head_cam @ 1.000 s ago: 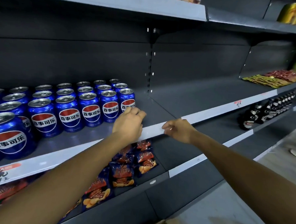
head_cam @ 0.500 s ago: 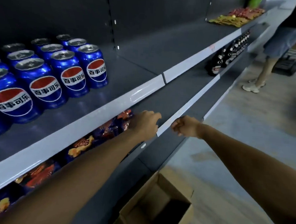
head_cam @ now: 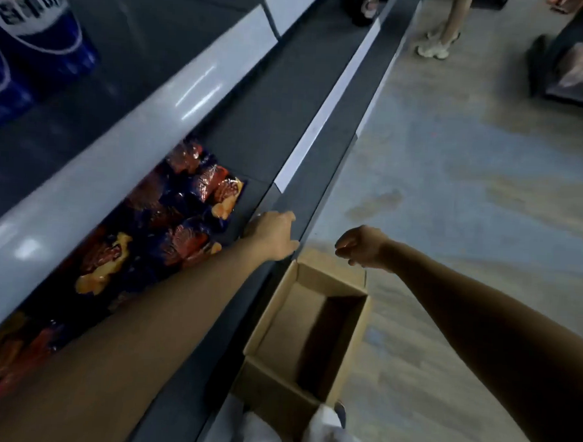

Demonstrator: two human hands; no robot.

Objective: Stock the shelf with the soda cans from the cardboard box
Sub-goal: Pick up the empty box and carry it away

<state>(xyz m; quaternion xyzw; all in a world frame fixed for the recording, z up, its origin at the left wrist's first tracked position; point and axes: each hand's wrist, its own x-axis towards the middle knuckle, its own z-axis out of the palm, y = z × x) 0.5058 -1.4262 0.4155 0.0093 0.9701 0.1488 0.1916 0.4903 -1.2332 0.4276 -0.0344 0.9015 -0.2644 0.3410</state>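
An open cardboard box [head_cam: 279, 325] stands on the floor against the shelf base, and I see no cans in the part of its inside that shows. Blue soda cans [head_cam: 32, 41] stand at the top left on the grey shelf [head_cam: 125, 137]. My left hand [head_cam: 272, 235] hovers just above the box's far corner, beside the lower shelf edge, fingers loosely curled, holding nothing. My right hand [head_cam: 363, 246] hangs over the box's far flap, fingers loosely curled, empty.
Blue and orange snack bags [head_cam: 168, 221] fill the lower shelf to the left of the box. A person's legs in white shoes [head_cam: 434, 47] stand farther down the aisle. A dark rack [head_cam: 575, 63] stands at the top right across the concrete floor.
My view has tipped down from the can shelf to the floor. Both hands have dropped from the shelf's front edge to just above the cardboard box.
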